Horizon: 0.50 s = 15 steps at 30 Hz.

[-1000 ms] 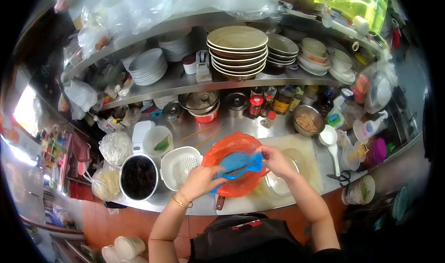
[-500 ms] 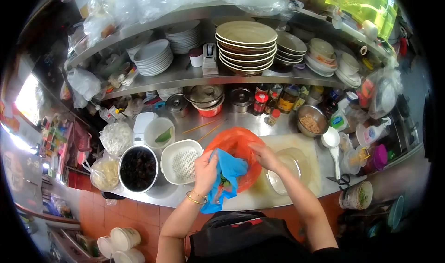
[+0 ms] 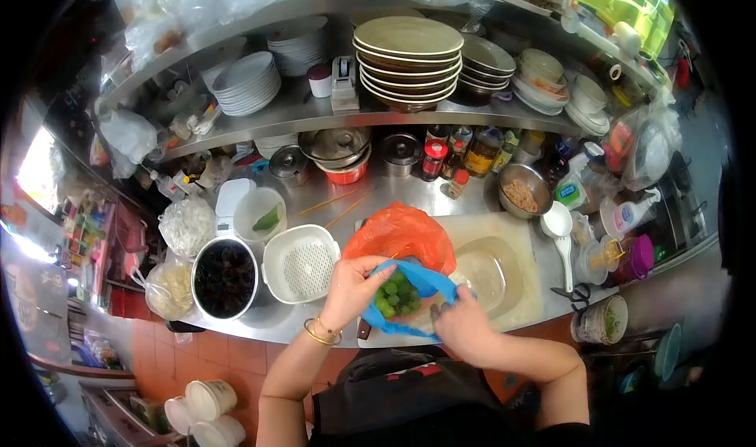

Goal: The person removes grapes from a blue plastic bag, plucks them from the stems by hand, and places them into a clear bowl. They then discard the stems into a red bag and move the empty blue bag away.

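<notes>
A blue plastic bag (image 3: 425, 276) is stretched between my two hands, its mouth facing up. Inside it lie round green fruits that look like grapes (image 3: 395, 296). My left hand (image 3: 356, 285), with gold bangles at the wrist, pinches the bag's left rim. On the opposite rim, my right hand (image 3: 462, 325) is closed around the plastic. Just behind the blue bag, an orange-red plastic bag (image 3: 405, 234) sits crumpled on the counter. To its right, a clear bowl (image 3: 482, 278) rests on a pale cutting board (image 3: 520, 246).
Left of the bags are a white colander (image 3: 303, 266), a pot of dark food (image 3: 225, 279) and a clear tub (image 3: 262, 215). At right stand a steel bowl (image 3: 522, 191), a white ladle (image 3: 559, 230) and scissors (image 3: 573, 293). Stacked plates (image 3: 408, 61) fill the shelf above.
The blue bag has come out of the orange-red bag toward me and is now spread wide, showing green fruit. My right hand has moved down from the orange-red bag onto its rim.
</notes>
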### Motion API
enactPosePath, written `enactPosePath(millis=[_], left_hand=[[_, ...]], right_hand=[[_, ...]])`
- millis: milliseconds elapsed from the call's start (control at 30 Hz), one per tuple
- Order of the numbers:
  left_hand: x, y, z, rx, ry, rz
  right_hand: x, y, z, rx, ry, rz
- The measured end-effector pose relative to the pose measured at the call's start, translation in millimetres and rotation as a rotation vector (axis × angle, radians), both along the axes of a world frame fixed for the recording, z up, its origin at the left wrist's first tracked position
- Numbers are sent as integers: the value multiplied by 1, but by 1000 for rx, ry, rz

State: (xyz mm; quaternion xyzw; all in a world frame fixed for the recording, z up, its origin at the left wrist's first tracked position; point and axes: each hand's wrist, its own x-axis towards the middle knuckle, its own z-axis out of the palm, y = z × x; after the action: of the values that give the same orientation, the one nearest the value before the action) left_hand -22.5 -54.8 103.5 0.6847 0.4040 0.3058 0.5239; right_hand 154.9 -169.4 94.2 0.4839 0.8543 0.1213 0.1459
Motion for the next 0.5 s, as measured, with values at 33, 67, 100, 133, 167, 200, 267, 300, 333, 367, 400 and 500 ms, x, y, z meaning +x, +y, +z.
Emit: enactPosePath(millis=[33,67,100,133,167,200,267,300,333,367,400,500], left_hand=[[2,-4,-3,-8,-56,-5],[7,-10,-6,-17,-111,-10],[10,-14,-8,-23,-167,-16],[10,-17,-9,18,-58,-39],[10,-19,-10,37,-72,-44],[11,-22,-12,57,-86,-48],[10,-25,-13,117,-95,-44],[9,-27,-10,62,-69,-59],[8,-29,-5,6,-44,-76],[8,-30,-3,-49,-20,-93],[9,-32,-5,-28,-56,-112],[14,-35,-17,28,-137,-136]], right_hand=[[-5,-4,0,26,129,46],[-14,-8,3,52,259,89],[-21,-9,6,80,388,132],[-23,-6,7,26,374,163],[-24,-6,3,-17,393,101],[-25,-7,-6,-60,411,40],[-23,-5,-30,-162,420,-39],[-18,-3,-47,-220,409,-58],[-15,-2,-59,-279,397,-79],[-14,-1,-67,-260,373,-82],[-14,-1,-73,-242,350,-84],[-14,-3,-86,-169,402,25]])
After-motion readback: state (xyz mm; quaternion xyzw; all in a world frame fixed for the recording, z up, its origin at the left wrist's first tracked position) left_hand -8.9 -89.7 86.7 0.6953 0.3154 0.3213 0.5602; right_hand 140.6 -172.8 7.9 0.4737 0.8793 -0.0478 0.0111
